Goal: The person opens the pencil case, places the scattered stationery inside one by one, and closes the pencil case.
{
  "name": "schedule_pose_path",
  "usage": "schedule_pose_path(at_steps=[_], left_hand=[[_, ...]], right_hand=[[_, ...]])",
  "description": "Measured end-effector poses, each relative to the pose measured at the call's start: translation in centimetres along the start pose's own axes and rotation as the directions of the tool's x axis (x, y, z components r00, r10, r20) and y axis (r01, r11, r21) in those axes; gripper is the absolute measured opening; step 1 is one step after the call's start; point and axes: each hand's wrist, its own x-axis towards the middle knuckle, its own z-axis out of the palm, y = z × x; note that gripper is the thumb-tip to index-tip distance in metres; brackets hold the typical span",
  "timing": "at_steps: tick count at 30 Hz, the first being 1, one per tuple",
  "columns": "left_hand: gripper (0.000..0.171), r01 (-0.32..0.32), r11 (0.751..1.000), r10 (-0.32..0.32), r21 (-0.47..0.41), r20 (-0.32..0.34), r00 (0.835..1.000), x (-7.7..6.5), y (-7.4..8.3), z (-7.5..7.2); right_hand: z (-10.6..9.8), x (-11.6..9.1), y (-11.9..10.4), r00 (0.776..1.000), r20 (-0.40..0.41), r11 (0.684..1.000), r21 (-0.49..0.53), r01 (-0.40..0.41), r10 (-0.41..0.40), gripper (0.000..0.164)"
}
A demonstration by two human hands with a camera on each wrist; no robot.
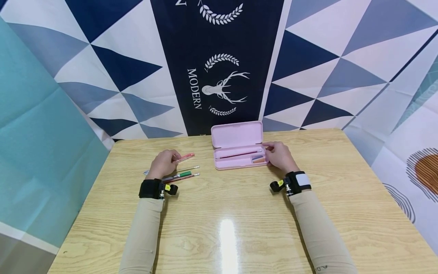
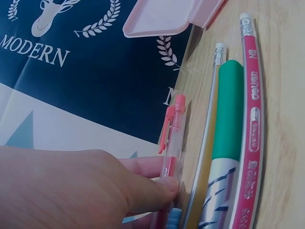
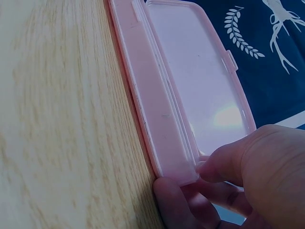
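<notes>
My left hand (image 1: 163,163) pinches a pink click pen (image 2: 175,124) with a clear barrel and a clip, between thumb and fingers. Beside it on the table lie a gold pencil (image 2: 205,152), a green-capped marker (image 2: 229,109) and a red pencil (image 2: 252,119); the hand partly covers them in the head view. A pink pencil case (image 1: 226,164) stands with its lid (image 1: 237,135) raised. Inside are a dark red pencil (image 1: 237,154) and, in a small right compartment, an orange and blue block (image 1: 258,159). My right hand (image 1: 281,156) grips the case's right end.
The wooden table (image 1: 253,217) carries all these things. Behind its far edge hangs a patterned cloth (image 1: 219,42), close to the raised lid. A light blue cloth (image 1: 44,125) hangs along the left side. A bright reflection lies on the table's front middle.
</notes>
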Motion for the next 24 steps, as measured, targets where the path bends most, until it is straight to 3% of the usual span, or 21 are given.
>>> schedule_pose_path(at_steps=[24], left_hand=[[0.02, -0.042, 0.999, 0.042, 0.004, -0.115, 0.993, -0.04, 0.4, -0.55]], right_hand=[[0.08, 0.0, -0.02, 1.0, -0.019, 1.0, -0.023, 0.013, -0.014, 0.041]])
